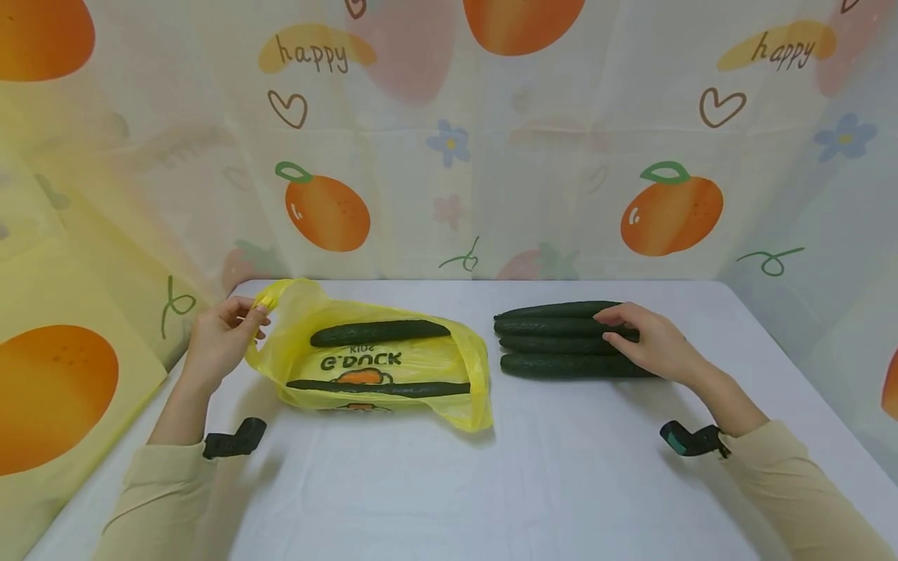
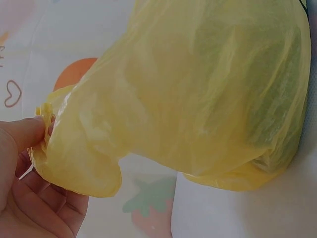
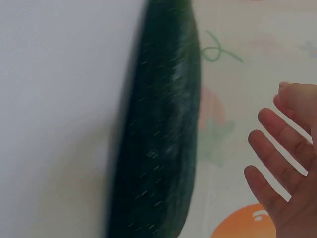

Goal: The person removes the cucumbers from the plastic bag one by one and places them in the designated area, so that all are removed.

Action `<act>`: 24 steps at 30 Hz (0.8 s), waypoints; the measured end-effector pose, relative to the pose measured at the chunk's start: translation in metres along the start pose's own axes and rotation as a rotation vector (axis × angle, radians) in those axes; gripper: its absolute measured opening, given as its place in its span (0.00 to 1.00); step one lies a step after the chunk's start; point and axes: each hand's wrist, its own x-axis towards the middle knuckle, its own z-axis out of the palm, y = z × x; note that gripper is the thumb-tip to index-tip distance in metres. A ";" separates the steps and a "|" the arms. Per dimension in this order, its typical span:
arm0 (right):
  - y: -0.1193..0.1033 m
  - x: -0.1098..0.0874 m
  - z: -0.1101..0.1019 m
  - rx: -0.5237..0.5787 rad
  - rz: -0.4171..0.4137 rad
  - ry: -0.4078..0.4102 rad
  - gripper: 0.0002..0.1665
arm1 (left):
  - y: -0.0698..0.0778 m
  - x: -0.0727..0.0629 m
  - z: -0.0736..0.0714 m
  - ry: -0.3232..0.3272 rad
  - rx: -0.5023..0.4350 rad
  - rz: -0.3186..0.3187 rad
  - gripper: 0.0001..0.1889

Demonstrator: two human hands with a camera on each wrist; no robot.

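Note:
My left hand pinches the gathered edge of a yellow plastic bag between thumb and fingers; the left wrist view shows this pinch on the yellow bag too. Two dark green cucumbers are visible at the bag: an upper cucumber and a lower cucumber, over the printed duck design. To the right, several cucumbers lie side by side on the table. Above their right ends hovers my right hand. In the right wrist view its fingers are spread and relaxed, apart from the nearest cucumber.
A white-covered table carries everything. Behind it hangs a patterned cloth with oranges and hearts, and more cloth closes in both sides. A dark wrist camera sits on the left wrist, and another camera on the right.

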 end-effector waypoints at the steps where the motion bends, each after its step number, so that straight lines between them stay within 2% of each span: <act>1: -0.002 0.002 -0.001 0.007 0.002 0.007 0.17 | 0.000 0.000 0.000 0.002 0.002 0.000 0.18; 9: -0.018 0.017 0.001 0.037 0.006 0.036 0.17 | 0.002 -0.001 0.001 -0.003 0.010 -0.015 0.13; 17: -0.040 0.032 0.001 0.088 0.044 0.027 0.15 | 0.001 -0.002 0.003 0.002 0.000 -0.009 0.14; 24: -0.056 0.043 0.002 0.139 0.029 0.038 0.17 | -0.002 -0.003 0.003 0.003 0.016 -0.020 0.14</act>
